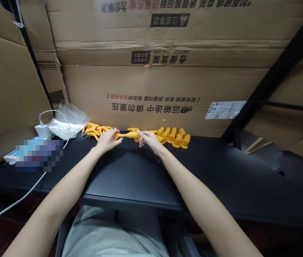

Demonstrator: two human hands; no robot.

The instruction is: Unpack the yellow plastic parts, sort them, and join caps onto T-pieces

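Between my hands, a slim yellow plastic part [130, 135] lies roughly level above the back of the black table. My left hand [109, 139] is closed on its left end, which looks rounded. The thumb and fingers of my right hand [148, 140] pinch its right end. Just left of my left hand is a pile of yellow forked pieces [94, 129], with small metal bits [85, 136] beside it. More yellow pieces [133, 129] lie behind the held part. Several yellow cup-shaped pieces [177, 140] stand in rows to the right of my right hand.
A cardboard sheet [140, 82] rises behind the black table [130, 171]. On the left are a clear plastic bag [68, 119], a white charger [42, 130] with a cable, and a blurred-out object [40, 153]. A black metal post [269, 78] slants at the right.
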